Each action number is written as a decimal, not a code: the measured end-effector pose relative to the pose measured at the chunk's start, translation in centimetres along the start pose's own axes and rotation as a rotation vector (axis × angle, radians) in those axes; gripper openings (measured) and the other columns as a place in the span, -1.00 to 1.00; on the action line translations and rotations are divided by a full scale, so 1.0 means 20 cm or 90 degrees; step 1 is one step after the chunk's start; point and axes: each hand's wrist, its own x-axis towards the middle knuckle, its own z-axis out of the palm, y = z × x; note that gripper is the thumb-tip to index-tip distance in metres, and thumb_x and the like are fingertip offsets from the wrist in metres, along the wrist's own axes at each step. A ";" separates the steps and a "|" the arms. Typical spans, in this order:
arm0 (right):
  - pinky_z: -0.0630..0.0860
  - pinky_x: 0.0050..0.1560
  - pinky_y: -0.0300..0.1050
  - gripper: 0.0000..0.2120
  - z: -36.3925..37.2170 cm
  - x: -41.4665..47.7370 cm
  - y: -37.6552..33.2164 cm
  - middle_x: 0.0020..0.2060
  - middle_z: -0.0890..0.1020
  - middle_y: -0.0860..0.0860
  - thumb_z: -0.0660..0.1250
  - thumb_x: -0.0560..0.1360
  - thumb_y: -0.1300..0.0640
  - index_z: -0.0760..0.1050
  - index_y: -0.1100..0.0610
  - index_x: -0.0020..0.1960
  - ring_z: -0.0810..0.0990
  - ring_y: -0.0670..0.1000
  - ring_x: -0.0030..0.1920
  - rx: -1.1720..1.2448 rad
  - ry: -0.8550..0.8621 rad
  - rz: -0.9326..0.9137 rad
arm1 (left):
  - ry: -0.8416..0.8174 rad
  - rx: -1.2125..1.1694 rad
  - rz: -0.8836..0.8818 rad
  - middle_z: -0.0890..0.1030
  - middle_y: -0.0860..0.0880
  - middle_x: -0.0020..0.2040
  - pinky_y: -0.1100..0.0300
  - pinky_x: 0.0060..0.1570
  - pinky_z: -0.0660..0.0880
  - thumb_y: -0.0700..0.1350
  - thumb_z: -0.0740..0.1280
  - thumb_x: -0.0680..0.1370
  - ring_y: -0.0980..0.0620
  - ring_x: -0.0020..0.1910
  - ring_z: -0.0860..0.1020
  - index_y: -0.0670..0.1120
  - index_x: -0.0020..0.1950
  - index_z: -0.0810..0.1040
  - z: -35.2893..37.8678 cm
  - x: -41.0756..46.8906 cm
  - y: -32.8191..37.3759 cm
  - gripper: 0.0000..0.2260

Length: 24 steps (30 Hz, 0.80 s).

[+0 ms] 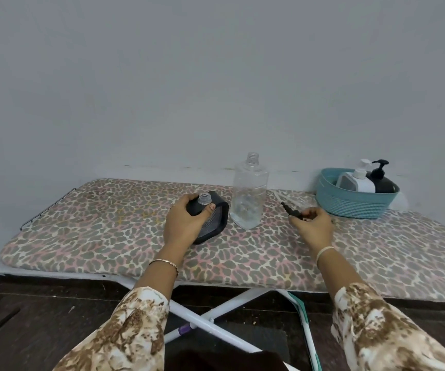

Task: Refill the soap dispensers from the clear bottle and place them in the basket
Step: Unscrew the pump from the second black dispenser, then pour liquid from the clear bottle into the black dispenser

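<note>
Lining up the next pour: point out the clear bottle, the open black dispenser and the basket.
clear bottle (249,194), head view, middle of its body.
black dispenser (216,218), head view, its textured front face.
basket (350,204), head view, front wall.

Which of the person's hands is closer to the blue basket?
Right. The right hand, holding the pump, sits just left of the basket; the left hand grips the open black dispenser on the far side of the clear bottle.
</note>
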 end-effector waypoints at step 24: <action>0.31 0.38 0.04 -0.17 0.23 -0.09 -0.04 0.35 0.36 0.10 0.38 0.38 -0.31 0.22 0.18 0.43 0.33 0.09 0.36 -0.188 -0.072 -0.209 | 0.013 -0.031 0.014 0.58 0.13 0.14 0.02 0.02 0.59 0.24 0.45 0.39 0.08 0.09 0.57 0.15 0.25 0.49 0.01 -0.01 -0.04 -0.53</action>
